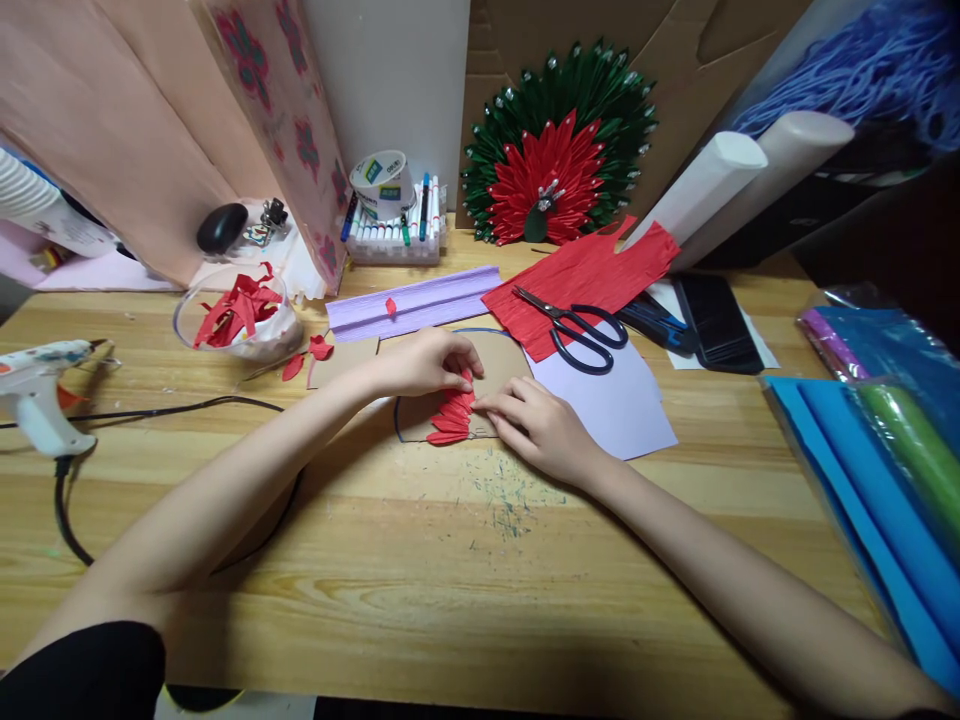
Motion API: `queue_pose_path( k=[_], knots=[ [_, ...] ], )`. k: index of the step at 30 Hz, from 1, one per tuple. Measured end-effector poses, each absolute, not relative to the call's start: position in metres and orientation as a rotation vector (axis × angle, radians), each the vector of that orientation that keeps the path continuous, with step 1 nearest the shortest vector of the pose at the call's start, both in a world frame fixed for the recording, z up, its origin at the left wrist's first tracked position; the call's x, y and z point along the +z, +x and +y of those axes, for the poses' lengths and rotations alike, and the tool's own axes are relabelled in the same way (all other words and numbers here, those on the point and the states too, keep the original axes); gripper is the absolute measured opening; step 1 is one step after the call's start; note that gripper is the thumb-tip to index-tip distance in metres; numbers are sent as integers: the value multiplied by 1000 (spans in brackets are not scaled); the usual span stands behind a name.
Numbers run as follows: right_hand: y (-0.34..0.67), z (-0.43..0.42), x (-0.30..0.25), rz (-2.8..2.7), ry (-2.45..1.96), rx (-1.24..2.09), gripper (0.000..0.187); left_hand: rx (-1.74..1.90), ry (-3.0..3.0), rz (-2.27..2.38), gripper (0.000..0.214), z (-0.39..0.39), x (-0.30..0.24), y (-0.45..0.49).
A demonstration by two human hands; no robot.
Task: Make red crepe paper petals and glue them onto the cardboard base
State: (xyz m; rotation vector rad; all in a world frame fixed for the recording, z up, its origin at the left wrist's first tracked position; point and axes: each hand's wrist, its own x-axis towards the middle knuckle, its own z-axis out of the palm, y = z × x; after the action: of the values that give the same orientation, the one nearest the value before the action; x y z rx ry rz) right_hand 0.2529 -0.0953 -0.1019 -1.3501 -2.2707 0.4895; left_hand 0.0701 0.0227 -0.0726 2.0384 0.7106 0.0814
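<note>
My left hand (pixel 427 362) is closed in a pinch on a red crepe-paper petal (pixel 466 381). Below it, several red petals (pixel 450 424) fan out on a piece of brown cardboard (pixel 495 362) with a curved, blue-marked edge. My right hand (pixel 541 425) rests on the cardboard's right side, fingers stretched toward the petals' inner ends. Its fingertips touch or nearly touch the pinched petal and look apart. Loose red petals (pixel 321 347) lie left of the cardboard, and one small petal (pixel 391 307) lies on a purple crepe-paper strip (pixel 435 298).
Black-handled scissors (pixel 581 338) lie on red crepe paper (pixel 585 280), beside a utility knife (pixel 660 322) and a phone (pixel 718 322). A glue gun (pixel 45 390) with its cord stands at left, near a clear bowl (pixel 184 325) of red scraps. A green-and-red fan (pixel 555 150) leans behind.
</note>
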Motion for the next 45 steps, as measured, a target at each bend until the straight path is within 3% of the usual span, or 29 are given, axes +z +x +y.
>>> queue_pose_path(
  k=[45],
  knots=[
    [252,-95,-107,-2309,-1336,402,26,344,2016,850,10,16,-91,69]
  ],
)
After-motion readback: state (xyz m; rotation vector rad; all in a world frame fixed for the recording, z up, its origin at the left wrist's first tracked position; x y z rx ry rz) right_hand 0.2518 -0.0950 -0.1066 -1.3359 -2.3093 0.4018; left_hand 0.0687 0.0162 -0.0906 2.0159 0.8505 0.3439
